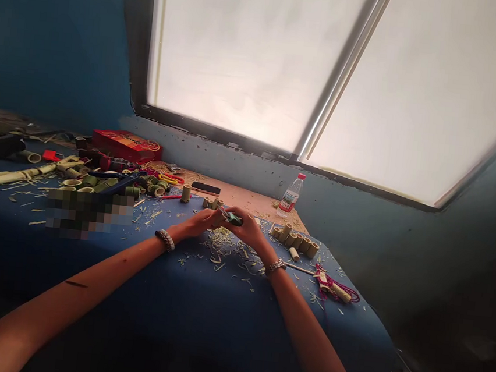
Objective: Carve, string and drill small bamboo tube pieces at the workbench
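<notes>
My left hand (203,224), with a beaded bracelet at its wrist, is closed with its fingertips meeting those of my right hand; what it grips is hidden. My right hand (247,228), with a metal band at its wrist, is wrapped round a small dark green tool handle (235,219). A bit of shiny metal shows at the handle's left end, between the two hands. Pale bamboo shavings (220,239) lie heaped on the blue tabletop (202,298) just under the hands. Several short bamboo tubes (211,203) stand right behind my left hand.
Cut bamboo rings (311,248) stand in a group at right, near a water bottle (290,196). Purple cord (330,284) wraps bamboo pieces closer in. A phone (205,188) lies behind. Bamboo pieces, tools and a red box (127,145) crowd the left; one patch there is blurred.
</notes>
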Tool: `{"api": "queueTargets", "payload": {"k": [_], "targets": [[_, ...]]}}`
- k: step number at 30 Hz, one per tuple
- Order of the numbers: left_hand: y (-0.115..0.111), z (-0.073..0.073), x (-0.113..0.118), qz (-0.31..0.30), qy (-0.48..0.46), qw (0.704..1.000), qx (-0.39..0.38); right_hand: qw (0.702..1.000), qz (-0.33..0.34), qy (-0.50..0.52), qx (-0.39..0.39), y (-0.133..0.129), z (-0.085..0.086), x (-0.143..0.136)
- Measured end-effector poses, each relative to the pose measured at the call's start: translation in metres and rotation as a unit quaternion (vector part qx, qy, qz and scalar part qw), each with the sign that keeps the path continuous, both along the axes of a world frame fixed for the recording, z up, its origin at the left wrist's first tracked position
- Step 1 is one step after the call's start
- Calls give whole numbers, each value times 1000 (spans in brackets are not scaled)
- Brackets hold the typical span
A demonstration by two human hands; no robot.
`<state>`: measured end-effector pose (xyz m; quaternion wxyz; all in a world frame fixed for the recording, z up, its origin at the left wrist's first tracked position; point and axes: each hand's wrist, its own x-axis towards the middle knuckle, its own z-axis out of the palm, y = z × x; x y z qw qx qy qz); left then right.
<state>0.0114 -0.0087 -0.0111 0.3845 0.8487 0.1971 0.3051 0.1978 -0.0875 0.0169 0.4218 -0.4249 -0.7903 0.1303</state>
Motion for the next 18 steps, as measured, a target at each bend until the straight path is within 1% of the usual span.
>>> {"api": "queueTargets", "payload": {"k": [4, 6, 8, 11, 14, 16, 18], "targets": [[-8, 7, -2, 2, -10, 999, 38, 999, -13, 33, -8, -11, 15, 3], [-13, 13, -5, 22, -8, 997, 79, 998, -34, 44, -11, -20, 24, 15], [-17, 18, -8, 62, 14, 988, 143, 997, -64, 43, -7, -31, 35, 36], [-19, 23, -11, 119, 48, 968, 216, 989, -141, 30, 7, -52, 47, 80], [-14, 23, -13, 154, 53, 957, 238, 971, -237, 0, -3, -76, 53, 125], [-10, 21, -13, 178, 59, 948, 257, 955, -291, -45, -29, -88, 51, 144], [-6, 19, -13, 196, 68, 938, 277, 935, -335, -101, -64, -96, 45, 150]]}}
